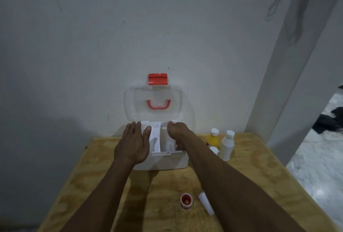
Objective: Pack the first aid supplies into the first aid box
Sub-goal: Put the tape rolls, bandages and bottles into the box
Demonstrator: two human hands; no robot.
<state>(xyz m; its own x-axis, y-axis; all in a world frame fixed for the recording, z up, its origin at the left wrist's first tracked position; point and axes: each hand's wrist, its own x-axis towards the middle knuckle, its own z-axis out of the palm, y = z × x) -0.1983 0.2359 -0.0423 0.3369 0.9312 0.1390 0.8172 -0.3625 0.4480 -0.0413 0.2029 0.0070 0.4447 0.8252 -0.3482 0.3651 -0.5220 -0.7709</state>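
Head view: the open box (161, 161) sits at the table's (111, 185) far edge, lid against the wall. Left hand (132, 143) lies flat, released, over its left rim. Right hand (176, 131) reaches inside; grip unclear. Bottles (226, 145) stand right; bare tabletop left.

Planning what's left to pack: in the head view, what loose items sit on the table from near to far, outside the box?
Red-capped roll and white tube nearest, side by side → small white-capped bottle → white bottle → yellow bottle, farthest, by the wall.
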